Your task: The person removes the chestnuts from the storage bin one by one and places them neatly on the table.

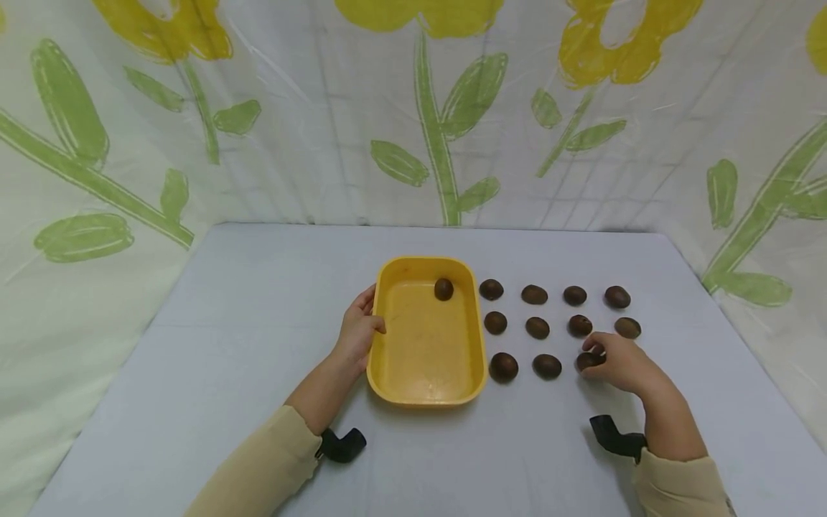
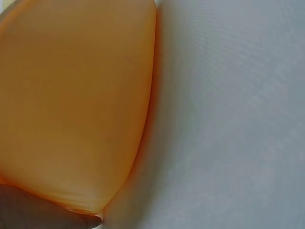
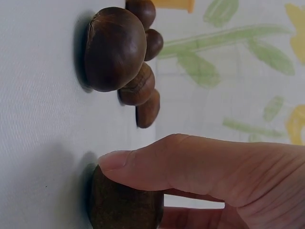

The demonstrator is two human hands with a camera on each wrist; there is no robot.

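Note:
My left hand grips the left rim of a yellow plastic tray, thumb over the edge. One brown chestnut lies inside, near the tray's far right corner. In the left wrist view the tray's outer wall fills the left side, and a finger touches its lower end. Right of the tray, my right hand pinches a chestnut at the right end of the nearest row. That chestnut is still at table level, its far side partly hidden by the fingers.
Several loose chestnuts lie in three rows between the tray and the right hand and beyond it. A larger-looking chestnut sits close by in the right wrist view. White cloth covers the table; a flower-printed curtain hangs behind.

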